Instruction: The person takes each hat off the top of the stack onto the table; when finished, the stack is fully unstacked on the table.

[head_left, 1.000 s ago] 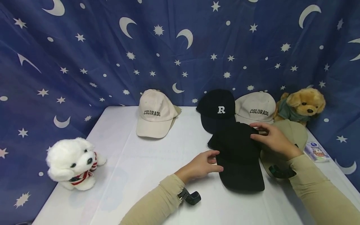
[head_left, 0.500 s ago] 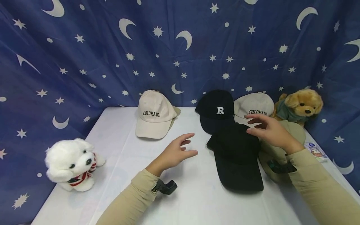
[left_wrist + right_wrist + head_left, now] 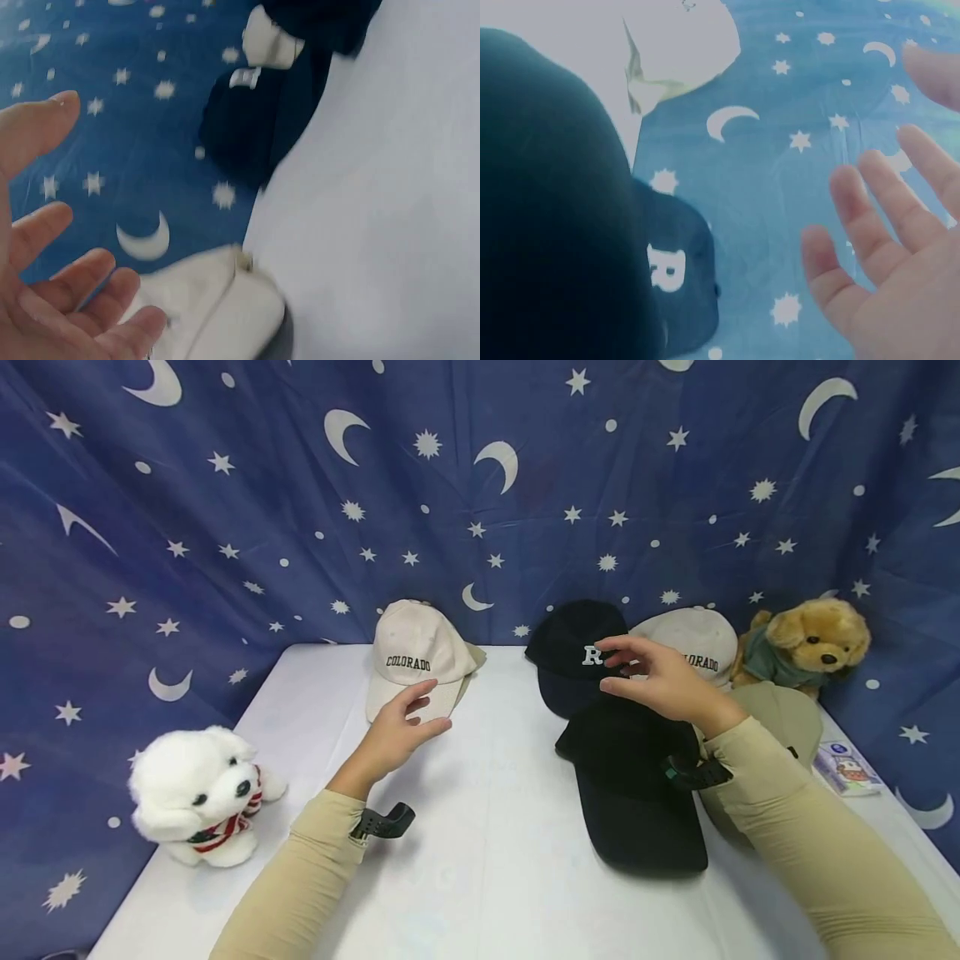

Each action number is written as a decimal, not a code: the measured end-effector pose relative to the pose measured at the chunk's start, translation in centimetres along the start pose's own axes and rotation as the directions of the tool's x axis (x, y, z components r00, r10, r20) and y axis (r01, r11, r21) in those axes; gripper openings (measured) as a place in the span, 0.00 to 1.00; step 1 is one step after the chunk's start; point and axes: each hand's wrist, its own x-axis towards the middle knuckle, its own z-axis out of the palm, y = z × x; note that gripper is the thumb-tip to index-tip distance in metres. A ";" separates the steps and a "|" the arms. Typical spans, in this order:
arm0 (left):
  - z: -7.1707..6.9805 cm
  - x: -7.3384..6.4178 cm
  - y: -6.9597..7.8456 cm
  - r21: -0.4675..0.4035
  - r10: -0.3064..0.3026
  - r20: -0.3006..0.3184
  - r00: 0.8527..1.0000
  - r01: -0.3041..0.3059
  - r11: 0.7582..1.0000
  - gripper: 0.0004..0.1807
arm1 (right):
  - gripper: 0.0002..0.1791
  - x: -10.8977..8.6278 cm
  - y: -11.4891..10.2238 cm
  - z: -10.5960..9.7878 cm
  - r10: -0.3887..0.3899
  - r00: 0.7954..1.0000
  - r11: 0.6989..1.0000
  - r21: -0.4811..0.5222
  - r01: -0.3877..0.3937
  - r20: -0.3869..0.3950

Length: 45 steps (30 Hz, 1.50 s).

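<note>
My left hand (image 3: 393, 735) hovers with relaxed fingers and holds nothing, its fingertips overlapping the brim of the left cream COLORADO cap (image 3: 408, 643) in the head view. That cap stands at the back of the table with a beige part showing behind it. My right hand (image 3: 663, 681), fingers loosely spread and holding nothing, is over the plain black cap (image 3: 637, 802). Behind it stand a dark cap with a white R (image 3: 573, 689) and a second cream COLORADO cap (image 3: 690, 631), partly hidden by the hand. An olive-beige cap (image 3: 783, 714) lies under the right forearm.
A white plush dog (image 3: 183, 785) sits at the table's left edge. At the back right is a golden plush dog (image 3: 813, 635) in a green shirt, with a small printed packet (image 3: 849, 768) nearby. A blue star-and-moon curtain (image 3: 420, 527) hangs behind the white table (image 3: 480, 860).
My left hand has moved left and away from the black cap towards the left cream cap. My right hand has come off the black cap and moved left. The caps have stayed put.
</note>
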 end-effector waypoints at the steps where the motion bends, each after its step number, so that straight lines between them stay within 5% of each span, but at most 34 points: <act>1: -0.4 0.0 -0.3 0.002 0.005 -0.019 1.000 -0.005 1.000 0.39 | 0.26 0.4 -0.1 0.3 -0.001 1.000 1.000 0.009 0.001 -0.002; 6: -2.2 0.2 -1.7 0.026 0.000 -0.098 0.995 0.002 1.000 0.38 | 0.26 2.7 -0.2 1.6 -0.009 1.000 1.000 0.026 0.009 0.017; 17: -5.2 1.2 -4.2 0.022 -0.067 -0.172 0.983 0.072 0.997 0.41 | 0.29 7.4 -1.2 5.0 0.020 0.994 0.999 0.023 -0.023 0.103; 21: -5.6 1.3 -5.2 0.038 -0.132 -0.209 0.969 0.143 0.989 0.43 | 0.30 8.6 -0.8 6.9 0.030 0.990 0.997 0.071 -0.040 0.137; 28: -6.5 1.9 -7.1 0.038 -0.188 -0.186 0.964 0.199 0.979 0.44 | 0.31 10.8 -0.6 9.8 0.070 0.985 0.988 0.128 -0.091 0.160; 34: -6.9 3.1 -8.0 0.022 -0.259 -0.194 0.946 0.268 0.963 0.46 | 0.31 12.9 -0.7 11.8 0.125 0.977 0.980 0.134 -0.149 0.172; 45: -6.5 4.5 -9.1 -0.006 -0.291 -0.213 0.933 0.296 0.955 0.46 | 0.33 14.7 0.9 14.3 0.210 0.963 0.953 0.184 -0.239 0.167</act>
